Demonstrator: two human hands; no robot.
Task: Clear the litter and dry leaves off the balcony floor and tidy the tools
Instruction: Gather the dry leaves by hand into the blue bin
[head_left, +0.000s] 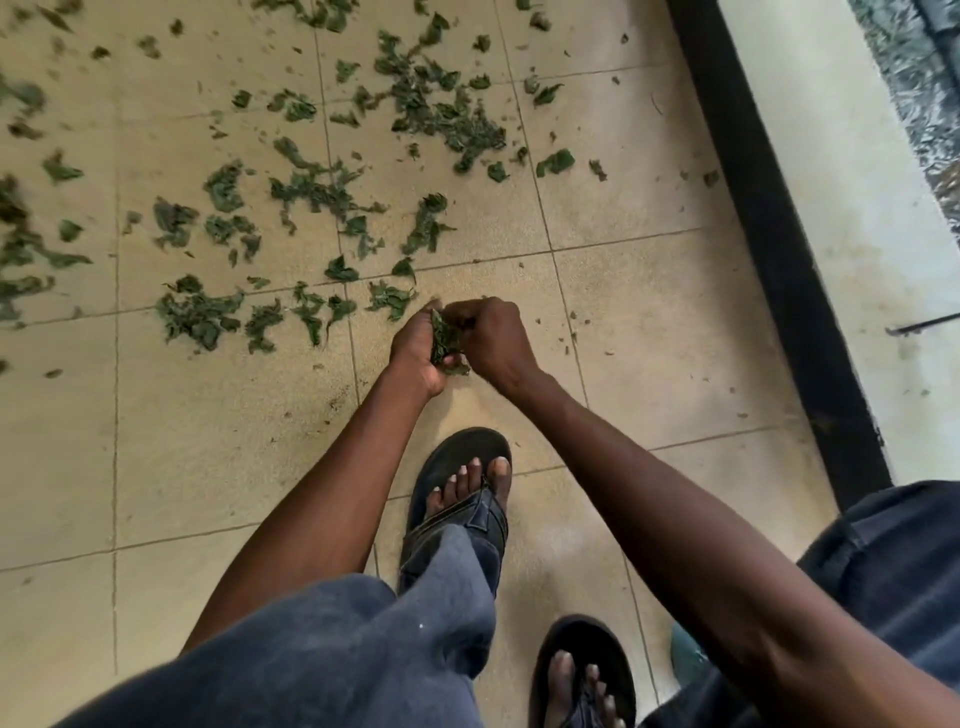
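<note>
Beyond grey trousers (322, 649) and black sandals (457, 467), a clump of crumpled green leaves (444, 345) is gripped between left hand (415, 348) and right hand (493, 335), more leaves (426, 104) strewn on the tiled floor (156, 441).

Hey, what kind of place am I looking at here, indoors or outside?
Probably a balcony or porch at a building's edge. The floor is beige tile strewn with green leaf scraps, and a dark raised border runs along its right side, with a pale ledge beyond it.
</note>
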